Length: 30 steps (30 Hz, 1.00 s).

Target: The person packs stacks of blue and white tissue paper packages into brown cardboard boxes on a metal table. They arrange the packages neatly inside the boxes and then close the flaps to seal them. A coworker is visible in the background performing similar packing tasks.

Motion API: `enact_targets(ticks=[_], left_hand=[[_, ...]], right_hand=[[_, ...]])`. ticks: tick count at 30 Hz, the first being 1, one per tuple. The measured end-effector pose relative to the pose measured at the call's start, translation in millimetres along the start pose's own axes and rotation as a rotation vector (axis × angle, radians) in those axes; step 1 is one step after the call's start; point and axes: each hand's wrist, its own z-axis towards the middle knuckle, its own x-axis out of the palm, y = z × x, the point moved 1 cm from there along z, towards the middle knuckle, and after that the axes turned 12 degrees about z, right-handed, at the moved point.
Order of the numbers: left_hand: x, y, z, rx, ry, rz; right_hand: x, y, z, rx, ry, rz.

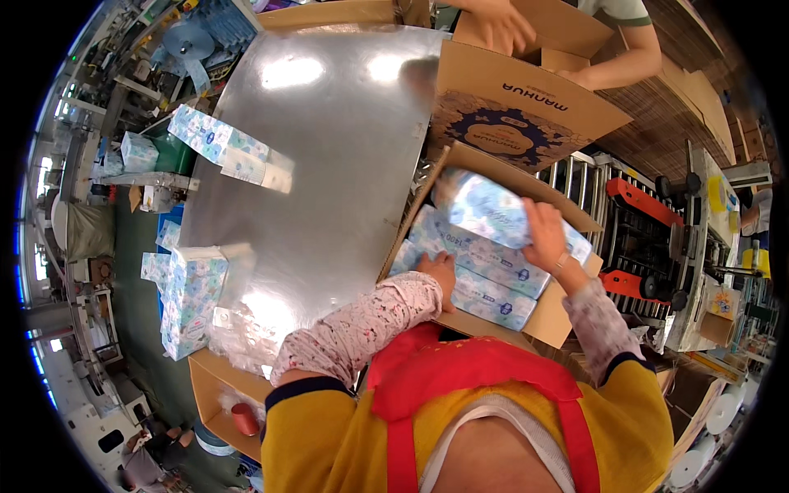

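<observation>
In front of me stands an open cardboard box (567,322), its inside filled with blue-and-white floral tissue packs (493,300) lying side by side. My right hand (544,237) is closed on the right end of a similar tissue pack (481,205), which lies tilted on top of the others at the box's far side. My left hand (440,275) rests on the packs at the near left of the box, fingers apart and holding nothing. Part of the lower layer is hidden under the tilted pack and my hands.
A metal table (329,164) spreads to the left, with tissue packs (218,140) at its left edge and more stacked packs (193,300) nearer. Beyond my box, a co-worker's hands (501,25) reach into another cardboard box (526,103). A roller conveyor (637,238) runs at right.
</observation>
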Motion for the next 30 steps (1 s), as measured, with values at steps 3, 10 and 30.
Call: enact_targets(ticks=[3, 10, 30], left_hand=[[-17, -9, -2, 0.04, -0.004, -0.032], [-29, 62, -87, -0.291, -1.236, -0.464], [-12, 35, -39, 0.518, 0.166, -0.118]], right_hand=[[109, -59, 34, 0.077, -0.041, -0.13], [13, -42, -26, 0.029, -0.256, -0.079], [-48, -54, -128, 0.993, -0.42, 0.934]])
